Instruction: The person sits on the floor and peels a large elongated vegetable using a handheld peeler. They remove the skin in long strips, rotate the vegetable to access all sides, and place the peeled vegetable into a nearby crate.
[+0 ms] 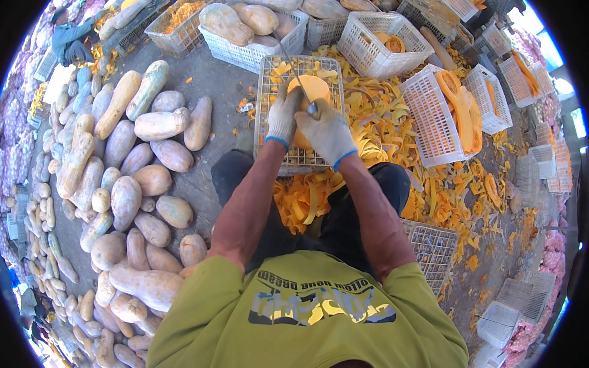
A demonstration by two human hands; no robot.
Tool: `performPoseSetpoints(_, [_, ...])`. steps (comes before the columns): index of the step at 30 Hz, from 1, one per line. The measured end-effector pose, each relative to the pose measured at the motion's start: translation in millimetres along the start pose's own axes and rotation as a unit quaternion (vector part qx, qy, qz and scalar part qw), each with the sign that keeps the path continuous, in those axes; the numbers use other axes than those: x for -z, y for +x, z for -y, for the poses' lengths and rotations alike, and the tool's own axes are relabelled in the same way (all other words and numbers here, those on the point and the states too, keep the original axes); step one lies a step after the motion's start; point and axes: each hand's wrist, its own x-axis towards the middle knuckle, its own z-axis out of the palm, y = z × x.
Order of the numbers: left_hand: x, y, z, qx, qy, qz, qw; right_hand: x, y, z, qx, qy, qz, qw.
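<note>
A peeled orange squash (309,86) lies on an upturned plastic crate (301,63) between my knees. My left hand (282,116), in a white knit glove with a soiled grey finger area, grips the squash's left side. My right hand (327,130), gloved likewise, is closed around the handle of a long knife (302,88). The blade slants up and to the left across the squash, close to my left fingertips. How deep its edge sits in the flesh I cannot tell. Small orange pieces (281,69) lie on the crate's far end.
Unpeeled squashes (161,123) cover the floor at my left. Peel strips (375,114) heap up to the right and between my legs (307,199). Crates of whole squash (253,51) and peeled squash (443,116) stand ahead and right. A person (71,37) sits far left.
</note>
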Motion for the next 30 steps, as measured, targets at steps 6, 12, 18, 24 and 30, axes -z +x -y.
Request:
performPoseSetpoints(6, [-1,-7,-24,0.021,0.136,-0.012,0.990,87,9,80,-0.072,0.201,0.004,0.977])
performPoseSetpoints(12, [1,4,-15,0.024,0.186,0.013,0.982,64,-13,31,-0.148,0.162,0.044,0.975])
performPoseSetpoints(18, [-7,-17,-21,0.024,0.201,-0.002,0.979,48,-23,13,-0.168,0.158,0.043,0.972])
performPoseSetpoints(24, [19,29,2,-0.244,0.429,-0.039,0.869,54,-30,18,-0.197,0.162,0.085,0.963])
performPoseSetpoints(30, [-18,71,-68,-0.454,0.490,-0.020,0.744,63,-37,24,-0.222,0.140,0.084,0.961])
